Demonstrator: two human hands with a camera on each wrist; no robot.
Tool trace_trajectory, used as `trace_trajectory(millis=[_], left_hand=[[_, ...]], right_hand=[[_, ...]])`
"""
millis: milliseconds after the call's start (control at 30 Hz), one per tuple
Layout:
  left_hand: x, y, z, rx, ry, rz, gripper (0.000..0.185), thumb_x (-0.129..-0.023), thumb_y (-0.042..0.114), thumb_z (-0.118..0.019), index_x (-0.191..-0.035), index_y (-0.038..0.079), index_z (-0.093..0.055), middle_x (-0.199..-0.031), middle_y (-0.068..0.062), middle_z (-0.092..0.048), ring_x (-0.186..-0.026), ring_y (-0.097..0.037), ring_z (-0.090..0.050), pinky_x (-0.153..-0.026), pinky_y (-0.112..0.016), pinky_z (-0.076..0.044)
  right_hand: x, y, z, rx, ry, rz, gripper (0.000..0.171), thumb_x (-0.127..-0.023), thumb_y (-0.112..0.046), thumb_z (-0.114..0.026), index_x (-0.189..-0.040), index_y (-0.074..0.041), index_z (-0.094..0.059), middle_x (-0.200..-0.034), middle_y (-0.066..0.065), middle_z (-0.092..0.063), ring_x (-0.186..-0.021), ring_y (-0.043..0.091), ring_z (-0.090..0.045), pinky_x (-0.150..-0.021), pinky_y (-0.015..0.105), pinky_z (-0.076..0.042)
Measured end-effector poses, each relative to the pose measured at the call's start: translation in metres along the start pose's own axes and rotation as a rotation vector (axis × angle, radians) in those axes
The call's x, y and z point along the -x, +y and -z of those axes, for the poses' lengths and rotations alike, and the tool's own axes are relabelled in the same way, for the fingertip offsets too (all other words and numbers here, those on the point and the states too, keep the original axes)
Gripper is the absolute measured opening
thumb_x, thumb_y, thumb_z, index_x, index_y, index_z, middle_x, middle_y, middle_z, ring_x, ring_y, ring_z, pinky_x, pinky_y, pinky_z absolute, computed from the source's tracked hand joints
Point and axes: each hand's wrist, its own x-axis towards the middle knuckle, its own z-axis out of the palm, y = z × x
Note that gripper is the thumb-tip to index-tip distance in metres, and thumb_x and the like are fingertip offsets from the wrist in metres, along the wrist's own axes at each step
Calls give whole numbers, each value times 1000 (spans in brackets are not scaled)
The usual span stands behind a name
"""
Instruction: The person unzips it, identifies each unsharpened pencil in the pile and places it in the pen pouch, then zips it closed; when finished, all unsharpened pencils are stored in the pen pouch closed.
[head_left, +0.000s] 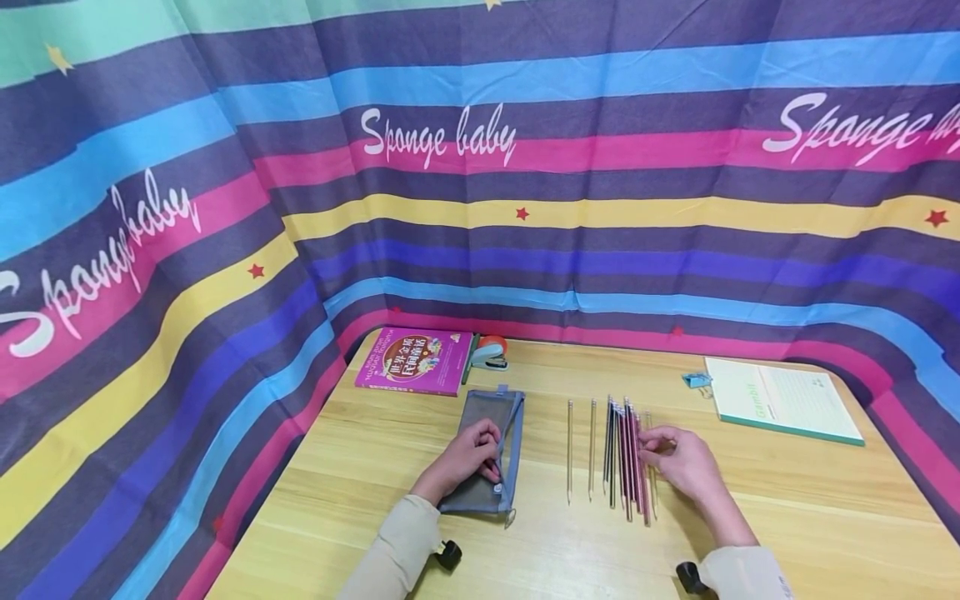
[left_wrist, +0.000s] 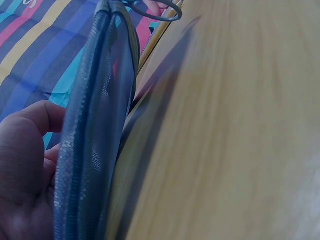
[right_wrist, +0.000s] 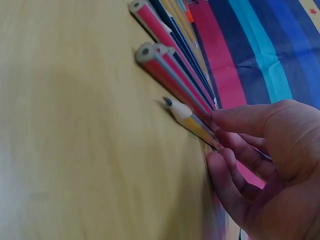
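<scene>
The pencils (head_left: 626,458) lie on the wooden table (head_left: 787,508) in a loose row, and their long axis runs from 6 o'clock to 12 o'clock, away from the person, almost parallel to each other. Two thin ones lie a little apart at the 9 o'clock side of the bunch; the others are close together, some touching. In the right wrist view one sharpened tip (right_wrist: 168,103) points to 10 o'clock, while the pink pencils beside it show flat unsharpened ends. Their bodies are pink, dark blue and yellow. The right hand (head_left: 684,464) is at the 3 o'clock side of the bunch, and its fingers (right_wrist: 240,120) are curled and pinch the yellow pencil between thumb and fingertips. The left hand (head_left: 468,457) rests on a grey mesh pouch (head_left: 487,450), which lies flat at 9 o'clock from the pencils, with its long axis also going away from the person; the fingers are bent at its zipper edge and grip it. At the far side of the table are a magenta book (head_left: 416,360), a small stapler (head_left: 489,354), a blue clip (head_left: 697,380) and a green notebook (head_left: 780,398). A striped cloth (head_left: 480,167) with white writing hangs around the table on three sides.
</scene>
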Motion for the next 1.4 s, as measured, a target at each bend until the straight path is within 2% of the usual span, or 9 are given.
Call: trace_trajectory(millis=[133, 333, 467, 600, 833, 1033, 1233, 1300, 1400], left_hand=[[-1, 0, -1, 4, 1, 1, 18, -91, 0, -49, -108, -6, -49, -74, -2, -54, -63, -18, -68, -61, -34, -64], [0, 0, 0, -7, 10, 1, 20, -92, -1, -49, -110, -9, -48, -75, -2, -54, -63, -17, -68, -61, -34, -64], [1, 0, 0, -1, 4, -2, 21, -91, -1, -48, -110, -10, -47, -74, -1, -53, -63, -16, -67, -61, -32, -63], [1, 1, -1, 15, 0, -5, 21, -91, -1, -48, -110, -10, -47, -73, -2, -53, -63, -16, -67, -60, -32, -63], [1, 0, -1, 26, 5, 4, 20, -90, -2, -49, -109, -10, -47, -73, -2, -53, -62, -17, -67, -59, -32, -63], [1, 0, -1, 31, 6, -2, 19, -91, -2, -50, -108, -8, -47, -73, -2, -53, -62, -16, -66, -60, -31, -63], [3, 2, -1, 24, 7, 6, 14, -92, -1, -48, -106, -4, -49, -73, -1, -53, -63, -17, -67, -59, -32, -63], [3, 2, -1, 23, 8, 7, 14, -92, -1, -48, -105, -3, -49, -73, -1, -53, -63, -17, -67, -59, -32, -63], [3, 2, -1, 23, 11, 2, 14, -91, -1, -49, -105, -3, -49, -73, -1, -54, -63, -17, -67, -59, -32, -63]], right_hand=[[1, 4, 4, 43, 14, 6, 33, -86, -15, -80, -116, -5, -73, -100, 6, -73, -91, 22, -69, -76, 37, -56], [0, 3, 2, 131, 20, 38, 35, -86, -22, -80, -117, -8, -73, -100, 3, -75, -92, 25, -71, -82, 50, -55], [-2, 0, -1, 196, 46, 64, 38, -85, -25, -81, -117, -7, -73, -93, -1, -76, -86, 22, -70, -77, 46, -54], [-3, -1, -3, 216, 45, 50, 42, -85, -25, -81, -120, -5, -70, -88, -3, -75, -80, 17, -68, -73, 41, -53], [-6, -5, -3, 248, 16, 0, 48, -85, -28, -79, -124, -2, -67, -95, 7, -77, -82, 22, -71, -68, 41, -54], [-11, -8, -2, 284, -2, -20, 45, -83, -28, -79, -118, -1, -68, -93, 8, -77, -81, 23, -70, -67, 42, -54], [-14, -7, -1, 276, -9, -32, 45, -81, -31, -81, -112, -1, -70, -101, 15, -76, -84, 27, -69, -73, 49, -56], [-14, -6, 0, 241, -15, -37, 45, -82, -32, -81, -112, 0, -70, -104, 18, -76, -87, 30, -70, -77, 52, -56], [-13, -5, 2, 162, -29, -70, 44, -84, -30, -79, -114, 1, -69, -102, 15, -76, -87, 27, -70, -76, 48, -57]])
